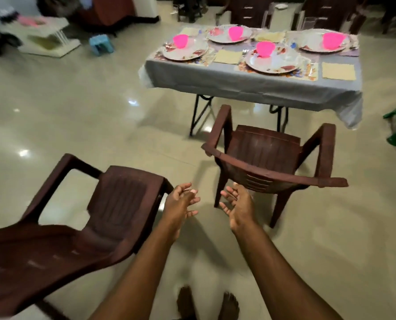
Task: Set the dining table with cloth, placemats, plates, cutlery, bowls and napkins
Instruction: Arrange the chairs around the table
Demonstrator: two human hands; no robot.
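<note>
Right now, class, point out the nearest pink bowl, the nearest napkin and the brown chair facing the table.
pink bowl (pixel 265 49), head view, its side wall.
napkin (pixel 338 71), head view, its middle.
brown chair (pixel 265 146), head view, its seat.

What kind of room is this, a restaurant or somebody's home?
Most likely a home dining area: a small cloth-covered table set with four plates and pink bowls, plastic armchairs on a tiled floor, and household clutter at the back.
</note>
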